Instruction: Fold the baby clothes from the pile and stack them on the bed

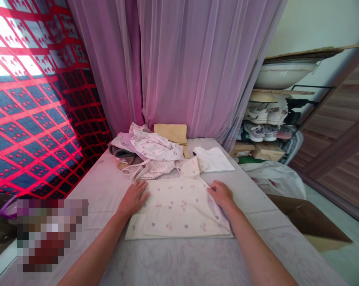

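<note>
A cream shirt printed with hearts and cherries lies partly folded on the cloth-covered table. One sleeve-like part of it points away from me, up to the clothes pile. My left hand rests flat at the shirt's left edge, its fingers stretched out. On the opposite side, my right hand has its fingers curled and pinched at the right edge. A strip of purple shows beside that wrist.
A heap of loose clothes sits at the back, with a folded yellow cloth behind it. Folded white fabric lies back right. Curtains hang beyond. Right of the table are a shoe rack, a plastic bag and a cardboard box.
</note>
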Demonstrator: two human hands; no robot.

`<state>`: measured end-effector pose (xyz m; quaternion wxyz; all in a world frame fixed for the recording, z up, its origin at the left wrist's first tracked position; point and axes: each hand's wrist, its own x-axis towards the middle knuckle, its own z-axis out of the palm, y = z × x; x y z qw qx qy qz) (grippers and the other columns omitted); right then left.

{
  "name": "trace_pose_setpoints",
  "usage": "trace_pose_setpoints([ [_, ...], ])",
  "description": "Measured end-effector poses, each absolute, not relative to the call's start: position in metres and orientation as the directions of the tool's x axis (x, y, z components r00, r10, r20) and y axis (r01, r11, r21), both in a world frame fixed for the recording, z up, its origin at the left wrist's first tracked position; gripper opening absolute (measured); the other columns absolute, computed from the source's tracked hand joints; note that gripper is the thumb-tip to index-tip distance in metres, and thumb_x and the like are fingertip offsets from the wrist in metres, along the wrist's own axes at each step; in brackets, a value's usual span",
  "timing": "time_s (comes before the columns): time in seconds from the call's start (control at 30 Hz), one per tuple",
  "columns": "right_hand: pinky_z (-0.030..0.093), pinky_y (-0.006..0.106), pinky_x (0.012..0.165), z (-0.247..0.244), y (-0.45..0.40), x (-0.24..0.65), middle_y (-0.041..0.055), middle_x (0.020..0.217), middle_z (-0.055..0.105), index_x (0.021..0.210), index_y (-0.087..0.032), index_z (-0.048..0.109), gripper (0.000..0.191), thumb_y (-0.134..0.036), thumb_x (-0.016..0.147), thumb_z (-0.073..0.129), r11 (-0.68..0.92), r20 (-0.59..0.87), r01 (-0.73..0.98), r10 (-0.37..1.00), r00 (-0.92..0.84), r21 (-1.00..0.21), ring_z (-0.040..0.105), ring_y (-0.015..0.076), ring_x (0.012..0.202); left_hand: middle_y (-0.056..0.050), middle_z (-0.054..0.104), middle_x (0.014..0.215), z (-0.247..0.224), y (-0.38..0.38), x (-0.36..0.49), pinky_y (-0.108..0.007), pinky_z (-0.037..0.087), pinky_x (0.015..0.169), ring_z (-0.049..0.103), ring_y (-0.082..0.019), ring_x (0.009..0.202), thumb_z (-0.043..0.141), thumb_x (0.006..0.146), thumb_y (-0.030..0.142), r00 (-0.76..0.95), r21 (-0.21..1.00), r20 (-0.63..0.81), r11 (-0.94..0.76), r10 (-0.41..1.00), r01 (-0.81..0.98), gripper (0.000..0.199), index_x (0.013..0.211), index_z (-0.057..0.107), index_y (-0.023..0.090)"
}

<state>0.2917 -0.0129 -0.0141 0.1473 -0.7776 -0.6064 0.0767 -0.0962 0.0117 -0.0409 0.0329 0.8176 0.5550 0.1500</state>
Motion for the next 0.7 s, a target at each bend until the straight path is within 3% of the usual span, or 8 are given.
trace_pose_setpoints([
  [0.13, 0.038, 0.024, 0.063, -0.009, -0.016, 0.285, 0.0001, 0.08, 0.067, 0.086, -0.023, 0.063, 0.02, -0.035, 0.085, 0.046, -0.225, 0.049, 0.884, 0.962, 0.267, -0.409, 0.06, 0.0159, 0.075, -0.01, 0.046, 0.142, -0.04, 0.011, -0.096, -0.049, 0.03, 0.109, 0.034, -0.029, 0.135, 0.032, 0.092, 0.049, 0.342, 0.213, 0.191, -0.379, 0.92, 0.901, 0.055, 0.134, 0.05, 0.019],
  [0.3, 0.035, 0.027, 0.059, -0.009, -0.022, 0.277, 0.0015, 0.079, 0.069, 0.099, -0.025, 0.061, 0.026, -0.039, 0.088, 0.042, -0.322, 0.024, 0.906, 0.94, 0.341, -0.275, 0.063, 0.0188, 0.073, -0.01, 0.046, 0.142, -0.04, 0.012, -0.096, -0.05, 0.03, 0.109, 0.034, -0.03, 0.135, 0.032, 0.092, 0.05, 0.348, 0.213, 0.189, -0.384, 0.918, 0.898, 0.056, 0.134, 0.05, 0.017],
  [0.43, 0.04, 0.029, 0.067, -0.01, -0.025, 0.275, 0.0042, 0.091, 0.069, 0.113, -0.024, 0.057, 0.032, -0.039, 0.088, 0.043, -0.357, 0.054, 0.904, 0.924, 0.379, -0.236, 0.064, 0.0203, 0.082, -0.01, 0.047, 0.141, -0.045, 0.014, -0.098, -0.05, 0.032, 0.108, 0.036, -0.03, 0.134, 0.035, 0.091, 0.049, 0.347, 0.218, 0.232, -0.397, 0.909, 0.892, 0.054, 0.132, 0.051, 0.019],
  [0.57, 0.041, 0.032, 0.085, -0.007, -0.028, 0.275, 0.0099, 0.118, 0.062, 0.122, -0.02, 0.055, 0.037, -0.031, 0.09, 0.038, -0.241, 0.183, 0.948, 0.942, 0.28, -0.21, 0.058, 0.0217, 0.105, -0.01, 0.048, 0.14, -0.046, 0.014, -0.099, -0.05, 0.032, 0.108, 0.037, -0.029, 0.133, 0.036, 0.091, 0.049, 0.351, 0.209, 0.244, -0.402, 0.904, 0.891, 0.053, 0.132, 0.051, 0.02],
  [0.63, 0.033, 0.037, 0.1, -0.007, -0.03, 0.271, 0.0102, 0.135, 0.051, 0.13, -0.02, 0.05, 0.043, -0.03, 0.093, 0.033, -0.104, 0.244, 0.98, 0.959, 0.144, -0.17, 0.046, 0.0227, 0.122, -0.01, 0.048, 0.14, -0.045, 0.014, -0.098, -0.051, 0.032, 0.108, 0.037, -0.03, 0.134, 0.035, 0.091, 0.05, 0.35, 0.205, 0.227, -0.396, 0.909, 0.895, 0.054, 0.133, 0.051, 0.019],
  [0.7, 0.02, 0.043, 0.11, -0.009, -0.032, 0.264, 0.0084, 0.147, 0.038, 0.139, -0.02, 0.04, 0.049, -0.033, 0.094, 0.029, 0.028, 0.199, 0.992, 0.98, -0.002, -0.126, 0.031, 0.0222, 0.135, -0.01, 0.047, 0.141, -0.044, 0.014, -0.098, -0.05, 0.031, 0.108, 0.036, -0.03, 0.134, 0.034, 0.091, 0.05, 0.349, 0.198, 0.214, -0.39, 0.913, 0.899, 0.056, 0.133, 0.05, 0.018],
])
